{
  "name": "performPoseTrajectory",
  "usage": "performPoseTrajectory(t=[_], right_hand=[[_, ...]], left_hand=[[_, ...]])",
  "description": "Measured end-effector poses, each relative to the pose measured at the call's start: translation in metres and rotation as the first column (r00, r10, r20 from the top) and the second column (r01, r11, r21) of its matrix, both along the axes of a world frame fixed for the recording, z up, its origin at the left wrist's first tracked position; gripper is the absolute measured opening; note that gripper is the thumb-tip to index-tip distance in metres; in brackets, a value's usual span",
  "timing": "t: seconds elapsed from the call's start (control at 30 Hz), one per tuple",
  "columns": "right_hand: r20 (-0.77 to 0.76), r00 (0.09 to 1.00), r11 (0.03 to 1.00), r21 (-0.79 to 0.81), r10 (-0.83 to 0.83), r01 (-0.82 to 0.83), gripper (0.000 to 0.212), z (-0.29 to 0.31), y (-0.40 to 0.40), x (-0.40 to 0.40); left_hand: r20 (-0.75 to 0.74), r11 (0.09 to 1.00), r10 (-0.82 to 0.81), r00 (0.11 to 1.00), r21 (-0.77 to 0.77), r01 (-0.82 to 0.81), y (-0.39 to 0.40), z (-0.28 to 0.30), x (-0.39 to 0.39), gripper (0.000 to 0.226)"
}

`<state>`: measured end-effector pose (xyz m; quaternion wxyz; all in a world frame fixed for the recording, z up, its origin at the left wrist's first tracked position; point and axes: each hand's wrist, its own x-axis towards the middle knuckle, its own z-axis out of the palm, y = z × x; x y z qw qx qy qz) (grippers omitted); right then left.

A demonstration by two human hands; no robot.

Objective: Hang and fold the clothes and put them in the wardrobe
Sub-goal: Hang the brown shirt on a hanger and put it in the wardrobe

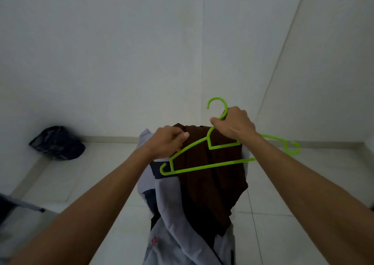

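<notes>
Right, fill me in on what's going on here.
A person is getting clothes onto a hanger. The right hand holds a green plastic hanger by its neck, just under the hook. The left hand grips the bunched top of a brown garment and a grey garment, which hang down together. Neither is on the hanger yet. A black plastic bag sits on the tiled floor.

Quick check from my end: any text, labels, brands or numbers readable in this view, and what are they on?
Nothing here can be read.
Grey garment: small red marks and a grey print near its lower edge, too blurred to read.
Green hanger, brown garment and black bag: no text visible.
</notes>
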<state>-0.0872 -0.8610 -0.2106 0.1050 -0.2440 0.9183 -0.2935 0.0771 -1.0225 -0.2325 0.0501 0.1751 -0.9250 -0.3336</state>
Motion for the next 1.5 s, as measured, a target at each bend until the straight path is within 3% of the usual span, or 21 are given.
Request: performPoseTrajectory(t=[0.17, 0.43, 0.6, 0.7, 0.77, 0.87, 1.0, 1.07, 1.27, 1.4, 1.5], right_hand=[[0.038, 0.999, 0.992, 0.121, 0.036, -0.041, 0.041, -0.033, -0.057, -0.057], [0.139, 0.986, 0.936, 0.324, 0.095, -0.136, 0.067, -0.104, -0.122, -0.1], [0.199, 0.98, 0.942, 0.324, 0.02, -0.085, 0.06, -0.117, -0.135, -0.107], [0.206, 0.977, 0.967, 0.254, -0.054, 0.0, 0.047, -0.109, -0.134, -0.107], [0.215, 0.973, 0.979, 0.201, -0.079, 0.035, 0.042, -0.099, -0.13, -0.106], [0.237, 0.965, 0.99, 0.107, -0.11, 0.087, 0.036, -0.075, -0.118, -0.103], [0.337, 0.935, 0.991, -0.026, -0.112, 0.128, 0.019, -0.036, -0.094, -0.088], [0.388, 0.917, 0.987, -0.085, -0.096, 0.139, 0.014, -0.013, -0.075, -0.069], [0.431, 0.902, 0.947, -0.304, 0.038, 0.106, 0.025, 0.054, -0.016, 0.004], [0.429, 0.888, 0.868, -0.492, 0.169, 0.072, 0.041, 0.096, 0.015, 0.067], [0.424, 0.86, 0.782, -0.622, 0.283, 0.049, 0.039, 0.123, 0.034, 0.111]], left_hand=[[0.029, 0.977, 0.183, 0.983, -0.114, -0.179, -0.061, -0.031, -0.066, 0.033], [0.39, 0.95, 0.285, 0.876, -0.239, -0.203, -0.115, -0.103, -0.141, 0.064], [0.447, 0.925, 0.35, 0.823, -0.303, -0.229, -0.116, -0.119, -0.153, 0.042], [0.368, 0.906, 0.392, 0.843, -0.314, -0.284, -0.108, -0.106, -0.151, 0.022], [0.275, 0.916, 0.393, 0.877, -0.197, -0.349, -0.104, -0.091, -0.146, 0.017], [0.19, 0.901, 0.395, 0.899, 0.108, -0.419, -0.098, -0.057, -0.134, 0.017], [0.181, 0.727, 0.418, 0.89, 0.522, -0.447, -0.08, -0.019, -0.112, 0.008], [0.181, 0.621, 0.43, 0.884, 0.651, -0.435, -0.066, -0.002, -0.093, 0.004], [0.142, 0.387, 0.393, 0.909, 0.871, -0.303, -0.027, 0.042, -0.02, 0.018], [0.185, 0.149, 0.372, 0.909, 0.955, -0.255, -0.002, 0.07, 0.034, 0.02], [0.186, 0.243, 0.279, 0.942, 0.935, -0.256, 0.016, 0.074, 0.074, 0.023]])
